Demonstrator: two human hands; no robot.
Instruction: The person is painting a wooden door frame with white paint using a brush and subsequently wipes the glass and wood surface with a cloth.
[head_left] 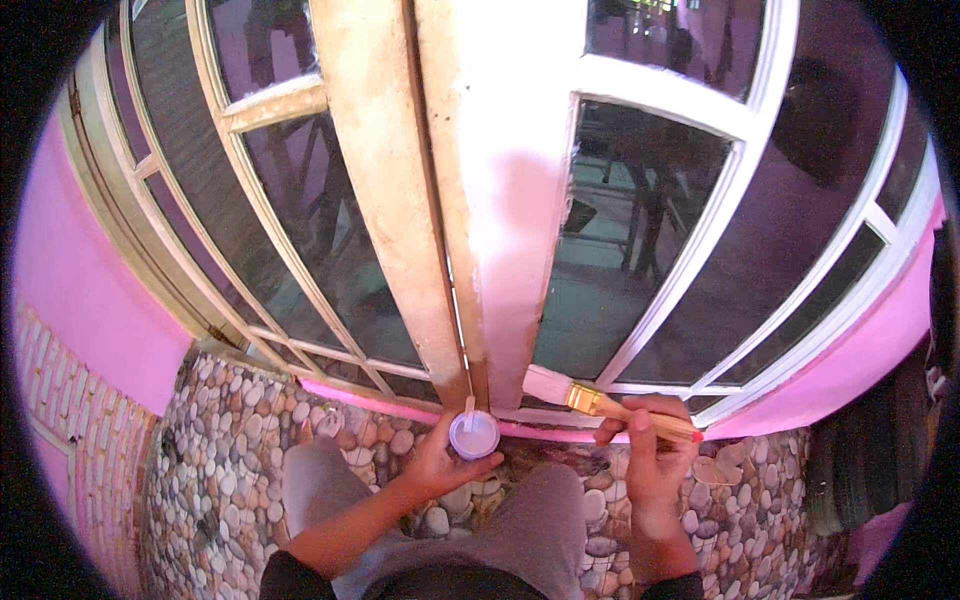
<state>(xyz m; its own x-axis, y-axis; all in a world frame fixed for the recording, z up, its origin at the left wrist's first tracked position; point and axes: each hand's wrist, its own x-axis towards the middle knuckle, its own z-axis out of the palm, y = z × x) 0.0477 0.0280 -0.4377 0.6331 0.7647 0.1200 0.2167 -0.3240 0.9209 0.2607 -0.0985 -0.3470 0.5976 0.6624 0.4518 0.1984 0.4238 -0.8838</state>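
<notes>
Pink walls (90,290) frame a tall glazed door with 2 leaves; the right leaf (520,200) looks freshly white, while the left leaf (375,190) is bare, yellowish wood, so the paint seems to stop at the middle seam. Below runs a pebble-patterned floor (230,470), and the person's knees in grey trousers (530,530) rise from the lower edge, which suggests a crouch close to the sill.

The left hand (445,462) curls under and around a small round cup (474,434) of pale paint, fingers closed on its side, holding it level and just beside the door's foot, probably so the paint stays within easy reach; a thin white stick stands in it.

The right hand (655,445) wraps its fingers and thumb around the wooden handle of a flat brush (590,398); the brush lies nearly level, its pale bristles pointing left at the bottom of the right leaf, near the cup but apart from it.
</notes>
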